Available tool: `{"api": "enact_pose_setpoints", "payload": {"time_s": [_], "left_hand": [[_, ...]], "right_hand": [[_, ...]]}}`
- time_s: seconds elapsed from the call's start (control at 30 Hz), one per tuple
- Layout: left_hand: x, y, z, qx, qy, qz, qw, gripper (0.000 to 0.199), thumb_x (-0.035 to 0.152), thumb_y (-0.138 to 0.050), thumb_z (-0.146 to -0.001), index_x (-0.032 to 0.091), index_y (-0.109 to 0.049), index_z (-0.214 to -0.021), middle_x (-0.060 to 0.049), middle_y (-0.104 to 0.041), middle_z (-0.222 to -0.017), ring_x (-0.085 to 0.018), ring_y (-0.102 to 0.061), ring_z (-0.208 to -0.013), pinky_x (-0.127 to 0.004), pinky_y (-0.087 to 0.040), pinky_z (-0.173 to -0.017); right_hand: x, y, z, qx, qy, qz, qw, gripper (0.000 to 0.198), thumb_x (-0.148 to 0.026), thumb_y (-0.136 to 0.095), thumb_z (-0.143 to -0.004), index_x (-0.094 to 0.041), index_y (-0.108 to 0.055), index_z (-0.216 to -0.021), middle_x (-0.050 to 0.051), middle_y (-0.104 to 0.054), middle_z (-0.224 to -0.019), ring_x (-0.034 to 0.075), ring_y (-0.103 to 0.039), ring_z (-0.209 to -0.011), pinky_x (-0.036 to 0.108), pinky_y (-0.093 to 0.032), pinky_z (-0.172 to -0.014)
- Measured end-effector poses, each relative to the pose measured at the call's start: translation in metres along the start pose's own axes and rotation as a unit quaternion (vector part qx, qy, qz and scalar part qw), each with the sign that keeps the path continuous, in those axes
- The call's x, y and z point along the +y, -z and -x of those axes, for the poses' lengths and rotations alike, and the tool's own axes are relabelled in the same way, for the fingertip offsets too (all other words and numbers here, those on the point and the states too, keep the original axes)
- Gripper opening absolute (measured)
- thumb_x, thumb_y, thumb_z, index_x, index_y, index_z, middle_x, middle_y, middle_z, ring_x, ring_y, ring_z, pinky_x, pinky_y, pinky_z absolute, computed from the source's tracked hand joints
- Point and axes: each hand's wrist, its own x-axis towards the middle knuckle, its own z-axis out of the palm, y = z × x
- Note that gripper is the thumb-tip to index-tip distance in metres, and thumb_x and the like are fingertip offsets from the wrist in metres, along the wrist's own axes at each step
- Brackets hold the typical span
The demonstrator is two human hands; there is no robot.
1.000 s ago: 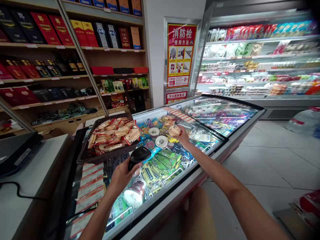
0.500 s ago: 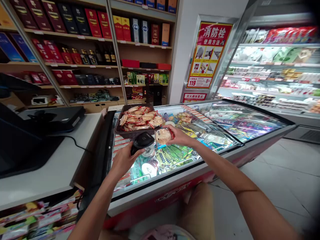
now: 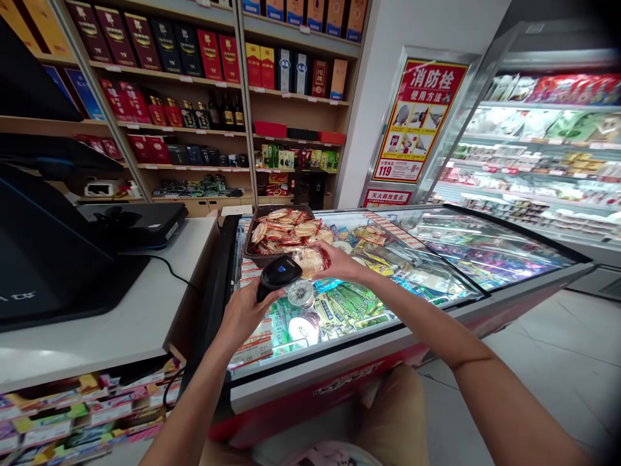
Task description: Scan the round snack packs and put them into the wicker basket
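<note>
In my left hand [image 3: 245, 314] is a black handheld barcode scanner [image 3: 280, 274], its head tilted toward the right. My right hand [image 3: 337, 264] pinches the right edge of a clear-wrapped packet of round crackers [image 3: 309, 261] with red on its wrapper. The packet is held up just right of the scanner's head, above the glass top of the freezer. Close behind both hands, a dark woven basket [image 3: 257, 259] heaped with similar wrapped crackers [image 3: 281, 232] sits on the freezer's back left corner.
A chest freezer [image 3: 369, 353] with frozen packets under its glass stands in front of me. To the left is a counter [image 3: 145, 291] with a black checkout machine [image 3: 43, 252] and a cable. Boxed bottles line the back shelves [image 3: 194, 133]; a lit chiller [image 3: 548, 142] stands right.
The view has shifted, so the surroundings sit further right and lower. The cracker packet is now nearer the scanner and turned slightly, and a blue light shows on the scanner.
</note>
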Motion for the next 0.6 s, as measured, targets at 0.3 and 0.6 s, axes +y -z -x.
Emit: {"api": "enact_pose_setpoints", "payload": {"time_s": [0.3,0.6], "left_hand": [[-0.028,0.008,0.001,0.020,0.042,0.038,0.998,0.051,0.068,-0.047,-0.083,0.020,-0.062,-0.096,-0.004,-0.068,-0.079,-0.026,-0.064,-0.078,-0.028,-0.037,-0.062],[-0.036,0.015,-0.005,0.023,0.044,0.040,0.998,0.051,0.066,-0.047,-0.085,0.019,-0.063,-0.097,-0.004,-0.069,-0.078,-0.026,-0.066,-0.079,-0.028,-0.040,-0.063]], "right_hand": [[0.010,-0.054,-0.089,0.119,0.048,0.076,0.989,0.077,-0.023,-0.081,-0.064,-0.021,-0.048,-0.134,0.010,-0.055,-0.134,0.028,-0.050,-0.125,0.043,-0.038,-0.108],[0.027,-0.087,-0.110,0.171,0.097,0.099,0.976,0.046,-0.024,-0.065,-0.083,-0.021,-0.054,-0.128,0.012,-0.053,-0.126,0.026,-0.049,-0.123,0.043,-0.037,-0.110]]}}
